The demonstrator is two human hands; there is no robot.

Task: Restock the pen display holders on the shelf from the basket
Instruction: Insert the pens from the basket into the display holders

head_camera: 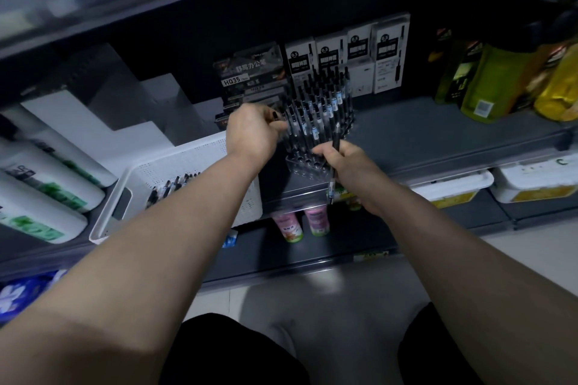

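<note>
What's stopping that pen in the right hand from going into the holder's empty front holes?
Nothing visible. The right hand holds the pen right beside the clear holder and its empty front holes; the left hand pinches a standing pen further back, off to the left.

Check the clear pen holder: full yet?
Not full. The pen holder has upright pens in its back rows, but its front holes sit empty beside the right hand, which grips another pen.
</note>
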